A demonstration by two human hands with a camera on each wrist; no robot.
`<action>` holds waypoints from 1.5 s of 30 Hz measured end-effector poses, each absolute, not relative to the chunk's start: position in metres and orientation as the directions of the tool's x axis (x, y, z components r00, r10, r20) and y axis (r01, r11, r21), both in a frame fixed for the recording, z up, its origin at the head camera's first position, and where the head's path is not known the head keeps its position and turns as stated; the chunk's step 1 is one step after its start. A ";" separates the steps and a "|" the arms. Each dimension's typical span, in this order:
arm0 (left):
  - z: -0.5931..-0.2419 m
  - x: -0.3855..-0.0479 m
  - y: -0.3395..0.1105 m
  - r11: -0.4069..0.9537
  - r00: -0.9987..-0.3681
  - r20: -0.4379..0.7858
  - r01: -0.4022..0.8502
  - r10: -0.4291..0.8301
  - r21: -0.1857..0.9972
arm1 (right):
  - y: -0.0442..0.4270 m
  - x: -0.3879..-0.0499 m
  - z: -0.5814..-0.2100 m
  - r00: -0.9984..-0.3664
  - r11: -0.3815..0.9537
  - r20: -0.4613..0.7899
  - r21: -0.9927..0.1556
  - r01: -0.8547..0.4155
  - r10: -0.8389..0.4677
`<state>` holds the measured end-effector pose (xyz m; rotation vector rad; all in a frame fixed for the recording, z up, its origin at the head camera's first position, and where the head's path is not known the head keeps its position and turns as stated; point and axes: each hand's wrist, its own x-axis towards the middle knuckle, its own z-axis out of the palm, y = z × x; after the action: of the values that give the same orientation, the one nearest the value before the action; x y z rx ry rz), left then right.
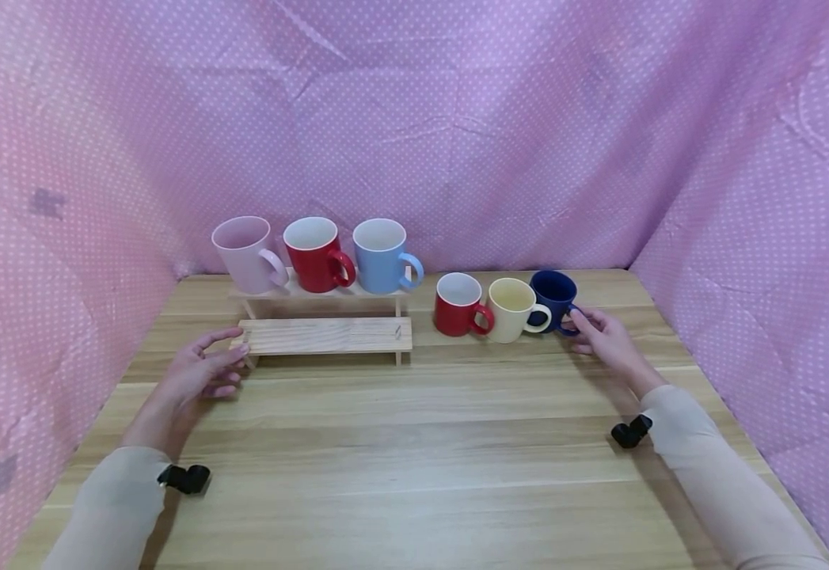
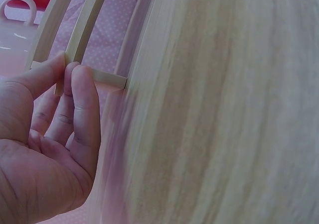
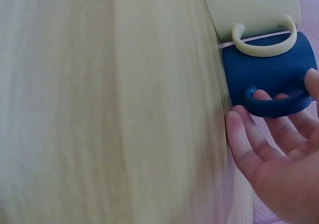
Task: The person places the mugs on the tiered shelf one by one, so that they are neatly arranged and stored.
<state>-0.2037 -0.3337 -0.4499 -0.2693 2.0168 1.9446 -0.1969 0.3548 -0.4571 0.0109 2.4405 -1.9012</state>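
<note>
My left hand [image 1: 196,372] pinches the left end of a two-step wooden shelf [image 1: 328,336], thumb above the lower board and fingers under it. In the left wrist view, that board [image 2: 82,32] passes between the thumb and fingertips. At the right, my right hand [image 1: 610,348] holds the handle of a dark blue mug [image 1: 555,297] standing on the table. The right wrist view has the thumb on the mug's handle [image 3: 276,107] and fingers behind it. A cream mug [image 1: 508,321] stands close beside the blue one, and a small red mug [image 1: 451,315] is left of that.
On the shelf's upper step stand a pink mug [image 1: 243,265], a larger red mug [image 1: 314,265] and a light blue mug [image 1: 378,265], handles to the right. The wooden table [image 1: 414,459] is bounded by a pink dotted cloth [image 1: 414,142] behind and at the sides.
</note>
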 end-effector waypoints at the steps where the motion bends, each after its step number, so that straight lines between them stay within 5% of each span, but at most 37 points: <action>1: -0.449 -0.204 -0.333 0.057 -0.930 -0.357 -0.354 0.087 0.934 | 0.355 -0.197 -0.457 -0.998 0.222 -0.055 -0.974 0.046 -0.034; 14: -0.451 -0.205 -0.334 0.063 -0.932 -0.347 -0.343 0.099 0.937 | 0.356 -0.197 -0.445 -0.972 0.158 -0.157 -0.979 0.130 -0.174; 24: -0.447 -0.203 -0.334 0.107 -0.933 -0.349 -0.339 0.093 0.935 | 0.359 -0.199 -0.453 -0.973 0.108 -0.095 -0.991 0.074 -0.210; 37: -0.449 -0.204 -0.334 0.087 -0.929 -0.360 -0.353 0.089 0.932 | 0.352 -0.198 -0.447 -0.985 0.138 -0.125 -0.984 0.108 -0.118; 45: -0.448 -0.202 -0.333 0.080 -0.934 -0.346 -0.339 0.091 0.937 | 0.349 -0.195 -0.452 -0.995 0.049 -0.046 -0.998 0.042 -0.091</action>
<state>-0.2019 -0.3326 -0.4475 -0.2470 2.0493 1.9223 -0.1954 0.3488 -0.4518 -0.0523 2.2026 -2.1015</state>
